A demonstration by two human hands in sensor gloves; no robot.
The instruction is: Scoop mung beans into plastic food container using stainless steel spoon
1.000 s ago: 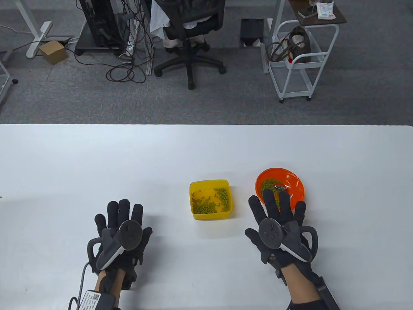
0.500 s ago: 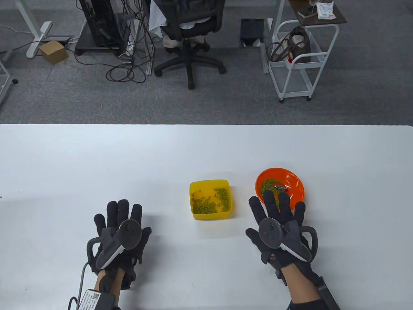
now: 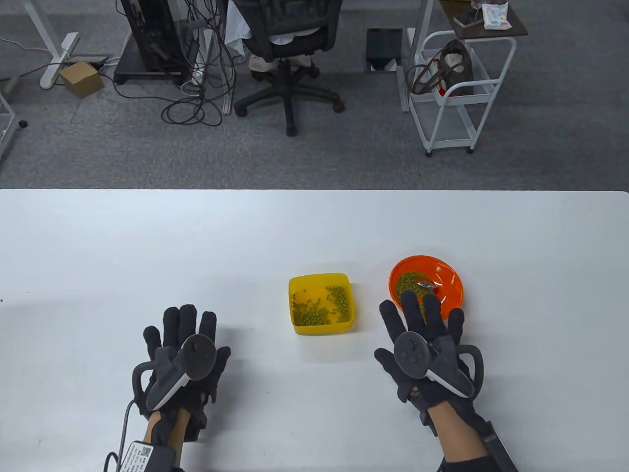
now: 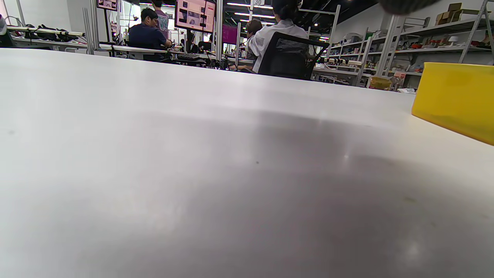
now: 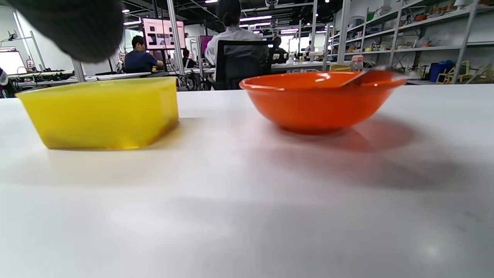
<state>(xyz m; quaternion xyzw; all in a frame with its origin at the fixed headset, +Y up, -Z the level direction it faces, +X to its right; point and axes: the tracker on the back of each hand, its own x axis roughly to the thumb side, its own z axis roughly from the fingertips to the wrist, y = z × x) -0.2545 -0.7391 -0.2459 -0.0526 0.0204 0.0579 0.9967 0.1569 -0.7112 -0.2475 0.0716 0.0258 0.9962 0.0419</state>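
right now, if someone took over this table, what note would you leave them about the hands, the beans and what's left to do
Left hand: flat on the white table, fingers spread, holding nothing.
Right hand: open, fingers spread, just in front of the orange bowl, holding nothing.
Spoon: lying in the orange bowl, its handle leaning on the rim in the right wrist view.
Beans: a pile in the orange bowl; some already in the yellow container, which sits to the bowl's left.
Done: part of the beans moved over.
Left: pick up the spoon and keep scooping beans from bowl to container.
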